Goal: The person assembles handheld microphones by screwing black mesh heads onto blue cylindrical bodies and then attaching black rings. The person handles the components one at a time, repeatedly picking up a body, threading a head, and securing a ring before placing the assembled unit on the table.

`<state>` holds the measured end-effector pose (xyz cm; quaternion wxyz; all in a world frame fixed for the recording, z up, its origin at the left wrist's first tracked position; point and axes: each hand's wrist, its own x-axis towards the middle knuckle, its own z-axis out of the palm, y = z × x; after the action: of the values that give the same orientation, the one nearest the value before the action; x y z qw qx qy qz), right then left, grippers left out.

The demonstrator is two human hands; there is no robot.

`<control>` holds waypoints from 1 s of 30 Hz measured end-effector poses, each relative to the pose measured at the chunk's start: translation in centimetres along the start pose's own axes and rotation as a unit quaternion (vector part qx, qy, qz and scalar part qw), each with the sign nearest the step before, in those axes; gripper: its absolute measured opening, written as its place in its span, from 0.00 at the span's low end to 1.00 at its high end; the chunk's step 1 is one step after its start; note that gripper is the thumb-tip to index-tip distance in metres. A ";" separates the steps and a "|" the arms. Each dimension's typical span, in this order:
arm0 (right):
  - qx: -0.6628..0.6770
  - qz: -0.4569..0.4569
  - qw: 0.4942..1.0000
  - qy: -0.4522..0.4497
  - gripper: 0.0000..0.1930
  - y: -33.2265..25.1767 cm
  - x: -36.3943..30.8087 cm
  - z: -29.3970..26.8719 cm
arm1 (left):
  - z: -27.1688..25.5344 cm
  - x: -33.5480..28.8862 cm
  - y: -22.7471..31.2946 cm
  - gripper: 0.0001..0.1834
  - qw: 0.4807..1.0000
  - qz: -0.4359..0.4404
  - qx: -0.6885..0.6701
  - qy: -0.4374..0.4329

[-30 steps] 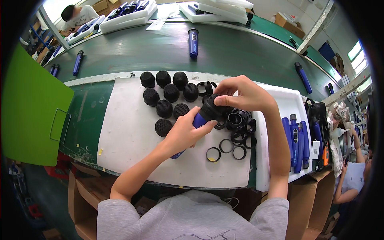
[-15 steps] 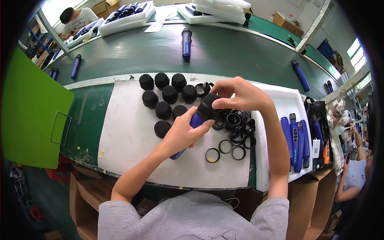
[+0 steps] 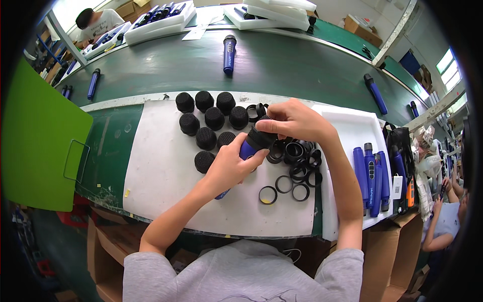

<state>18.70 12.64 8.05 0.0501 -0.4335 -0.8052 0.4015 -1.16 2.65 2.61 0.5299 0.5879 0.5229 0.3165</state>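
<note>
A blue handheld microphone point(image 3: 247, 150) with a black mesh head slants over the white work sheet. My left hand point(image 3: 226, 170) wraps round its blue body, and the tail end shows below the palm. My right hand point(image 3: 298, 121) is closed on the mesh head from above, thumb across the top, partly covering it. To the left of the microphone stand several loose black mesh heads point(image 3: 214, 119) in rough rows. A heap of black rings point(image 3: 297, 149) lies under and beside my right wrist, with a few single rings point(image 3: 267, 195) nearer me.
At right a white foam tray point(image 3: 329, 221) holds several blue microphones point(image 3: 371, 183). Beyond the sheet runs a green conveyor belt point(image 3: 166, 65) carrying spaced microphones point(image 3: 229, 55). A bright green panel point(image 3: 40, 146) stands at left. Cardboard boxes point(image 3: 395, 251) sit below the table edge. Other people work at far left and right.
My right hand has turned on the mesh head, its thumb now lying across the top. The microphones on the belt have shifted slightly left. My left hand keeps its hold.
</note>
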 end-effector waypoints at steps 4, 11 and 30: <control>0.106 -0.146 0.983 -0.009 0.24 1.5 -0.2 0.1 | -0.1 0.1 -0.3 0.21 0.999 -0.002 -0.037 -0.035; 0.139 -0.206 0.968 -0.021 0.27 2.1 -0.3 -0.2 | -0.3 -0.2 0.1 0.19 0.991 -0.016 -0.119 -0.063; 0.121 -0.155 0.980 0.005 0.24 2.2 0.3 0.4 | 0.3 -0.1 0.0 0.18 0.973 -0.046 -0.209 -0.090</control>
<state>19.74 13.29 6.13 0.1684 -0.2960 -0.8077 0.4813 -0.94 2.44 2.58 0.6998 0.4658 0.4215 0.3400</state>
